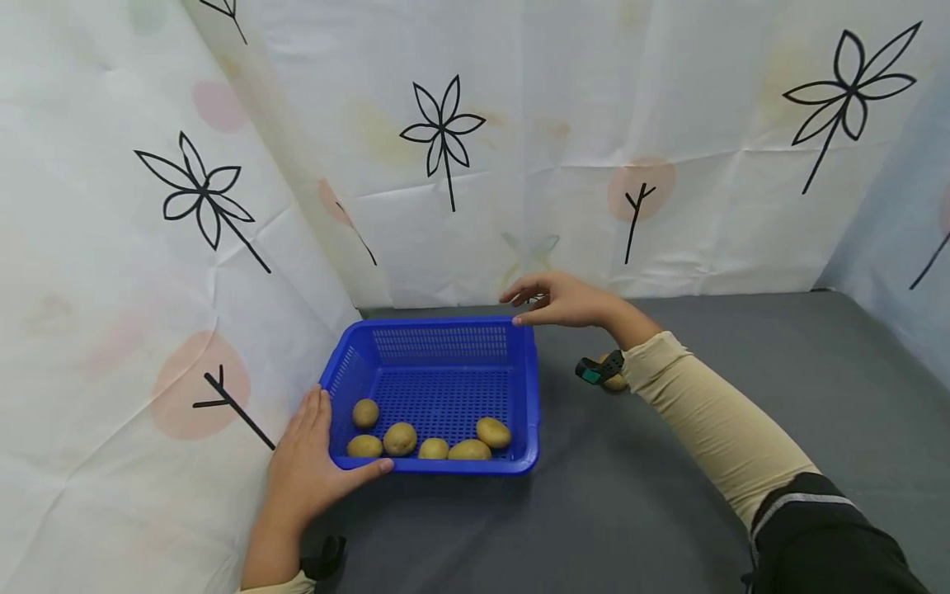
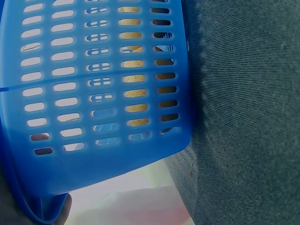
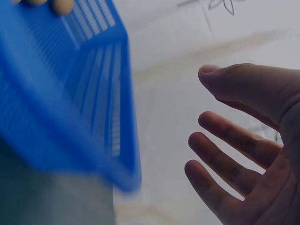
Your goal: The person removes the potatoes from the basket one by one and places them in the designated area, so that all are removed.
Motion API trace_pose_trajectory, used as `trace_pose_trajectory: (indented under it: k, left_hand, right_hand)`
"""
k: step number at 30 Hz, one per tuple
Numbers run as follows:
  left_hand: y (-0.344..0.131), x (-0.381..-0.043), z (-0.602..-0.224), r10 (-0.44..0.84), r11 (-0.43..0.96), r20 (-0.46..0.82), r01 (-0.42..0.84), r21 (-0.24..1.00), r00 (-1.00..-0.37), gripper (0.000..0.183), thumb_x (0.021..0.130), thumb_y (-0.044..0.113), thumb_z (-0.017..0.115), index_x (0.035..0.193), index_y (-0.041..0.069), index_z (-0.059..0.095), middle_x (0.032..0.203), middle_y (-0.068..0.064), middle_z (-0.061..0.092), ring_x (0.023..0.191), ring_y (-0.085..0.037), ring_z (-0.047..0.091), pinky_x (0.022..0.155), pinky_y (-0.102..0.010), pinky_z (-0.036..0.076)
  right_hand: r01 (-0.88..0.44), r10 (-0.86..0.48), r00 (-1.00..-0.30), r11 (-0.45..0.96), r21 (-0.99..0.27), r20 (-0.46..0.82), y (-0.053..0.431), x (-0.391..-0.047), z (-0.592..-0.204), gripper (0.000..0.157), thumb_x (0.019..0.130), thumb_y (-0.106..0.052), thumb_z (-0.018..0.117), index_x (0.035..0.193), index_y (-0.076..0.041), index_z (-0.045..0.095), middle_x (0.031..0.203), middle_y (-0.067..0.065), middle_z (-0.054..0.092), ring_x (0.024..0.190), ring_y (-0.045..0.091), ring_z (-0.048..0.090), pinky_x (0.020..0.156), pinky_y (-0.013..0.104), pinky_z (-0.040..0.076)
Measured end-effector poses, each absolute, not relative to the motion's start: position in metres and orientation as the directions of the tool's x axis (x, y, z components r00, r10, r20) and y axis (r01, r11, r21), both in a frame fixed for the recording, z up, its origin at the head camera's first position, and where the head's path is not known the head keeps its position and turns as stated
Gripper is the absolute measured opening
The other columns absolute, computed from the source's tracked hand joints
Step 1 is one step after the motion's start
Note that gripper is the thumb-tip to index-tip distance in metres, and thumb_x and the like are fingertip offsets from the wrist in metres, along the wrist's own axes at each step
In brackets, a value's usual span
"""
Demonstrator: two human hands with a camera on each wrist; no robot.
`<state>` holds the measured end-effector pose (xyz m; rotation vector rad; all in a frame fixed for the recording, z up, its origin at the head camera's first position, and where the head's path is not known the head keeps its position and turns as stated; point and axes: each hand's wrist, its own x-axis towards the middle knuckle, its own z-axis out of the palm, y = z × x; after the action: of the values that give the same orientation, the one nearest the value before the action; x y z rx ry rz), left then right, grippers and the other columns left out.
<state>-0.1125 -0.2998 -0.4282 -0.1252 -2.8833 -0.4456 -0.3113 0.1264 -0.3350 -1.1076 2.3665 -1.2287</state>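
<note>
A blue plastic basket (image 1: 445, 472) with perforated walls stands on the grey surface, several potatoes (image 1: 400, 439) lying along its near side. My left hand (image 1: 300, 462) rests against its near left corner, fingers straight along the left side and thumb stretched along the front rim. In the left wrist view, the slotted basket wall (image 2: 93, 159) fills much of the frame, with potatoes showing through the slots. By the far right corner is my right hand (image 1: 567, 301), which looks apart from the rim in the right wrist view, its fingers (image 3: 229, 140) spread and holding nothing.
Another potato (image 1: 616, 383) lies on the grey surface (image 1: 712, 355) right of the basket, partly hidden by the right wrist strap (image 1: 591, 371). White cloth (image 1: 549, 165) printed with plant drawings hangs behind and on both sides, close to the basket's left.
</note>
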Motion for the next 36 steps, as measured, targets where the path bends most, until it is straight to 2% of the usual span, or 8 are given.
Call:
trace_pose_trajectory:
  k: [7, 12, 16, 20, 26, 36]
  left_hand:
    - [-0.301, -0.114, -0.430, 0.045, 0.953, 0.224, 0.109, 0.284, -0.974, 0.147, 0.069, 0.086, 0.077, 0.166, -0.007, 0.019, 0.175, -0.028, 0.018, 0.163, -0.046, 0.019, 0.131, -0.063, 0.022]
    - [-0.302, -0.114, -0.431, 0.040, 0.952, 0.222, 0.105, 0.288, -0.974, 0.147, 0.069, 0.086, 0.078, 0.166, -0.007, 0.018, 0.175, -0.027, 0.018, 0.163, -0.046, 0.018, 0.130, -0.064, 0.023]
    - [-0.301, -0.113, -0.431, 0.040, 0.951, 0.227, 0.107, 0.289, -0.973, 0.147, 0.069, 0.085, 0.079, 0.166, -0.007, 0.019, 0.175, -0.027, 0.019, 0.163, -0.046, 0.019, 0.130, -0.064, 0.023]
    - [-0.300, -0.114, -0.430, 0.044, 0.951, 0.227, 0.110, 0.290, -0.973, 0.147, 0.069, 0.085, 0.079, 0.167, -0.006, 0.019, 0.175, -0.027, 0.018, 0.163, -0.047, 0.019, 0.130, -0.064, 0.023]
    - [-0.300, -0.116, -0.433, 0.040, 0.953, 0.226, 0.105, 0.283, -0.973, 0.148, 0.068, 0.086, 0.079, 0.167, -0.005, 0.017, 0.176, -0.025, 0.017, 0.163, -0.045, 0.019, 0.131, -0.062, 0.023]
    - [-0.300, -0.116, -0.434, 0.036, 0.952, 0.248, 0.109, 0.285, -0.968, 0.147, 0.067, 0.085, 0.080, 0.167, -0.005, 0.019, 0.175, -0.025, 0.020, 0.162, -0.046, 0.022, 0.130, -0.063, 0.024]
  right_hand:
    - [-0.538, -0.814, -0.566, 0.247, -0.806, 0.129, 0.056, -0.326, -0.335, 0.045, 0.098, -0.015, 0.077, 0.141, -0.008, 0.067, 0.147, 0.011, 0.065, 0.136, 0.030, 0.062, 0.113, 0.042, 0.055]
    - [-0.542, -0.861, -0.493, 0.191, -0.819, 0.125, 0.006, -0.331, -0.344, 0.045, 0.097, -0.015, 0.079, 0.141, -0.009, 0.067, 0.145, 0.008, 0.067, 0.136, 0.031, 0.064, 0.110, 0.035, 0.056]
    - [-0.535, -0.903, -0.417, 0.151, -0.831, 0.105, -0.030, -0.332, -0.353, 0.046, 0.096, -0.012, 0.080, 0.140, -0.005, 0.067, 0.144, 0.012, 0.067, 0.134, 0.031, 0.064, 0.107, 0.029, 0.057]
    - [-0.537, -0.935, -0.348, 0.141, -0.832, 0.066, -0.058, -0.328, -0.364, 0.045, 0.095, -0.007, 0.080, 0.138, -0.001, 0.067, 0.143, 0.016, 0.067, 0.132, 0.031, 0.065, 0.108, 0.029, 0.056]
    - [-0.518, -0.963, -0.266, 0.189, -0.834, -0.053, -0.086, -0.321, -0.392, 0.045, 0.094, -0.007, 0.081, 0.137, -0.001, 0.068, 0.145, 0.020, 0.065, 0.135, 0.040, 0.062, 0.106, 0.030, 0.057]
    - [-0.555, -0.972, -0.130, 0.236, -0.797, -0.197, -0.095, -0.311, -0.418, 0.053, 0.091, -0.012, 0.085, 0.140, -0.004, 0.068, 0.144, 0.013, 0.067, 0.128, 0.030, 0.067, 0.101, 0.024, 0.057]
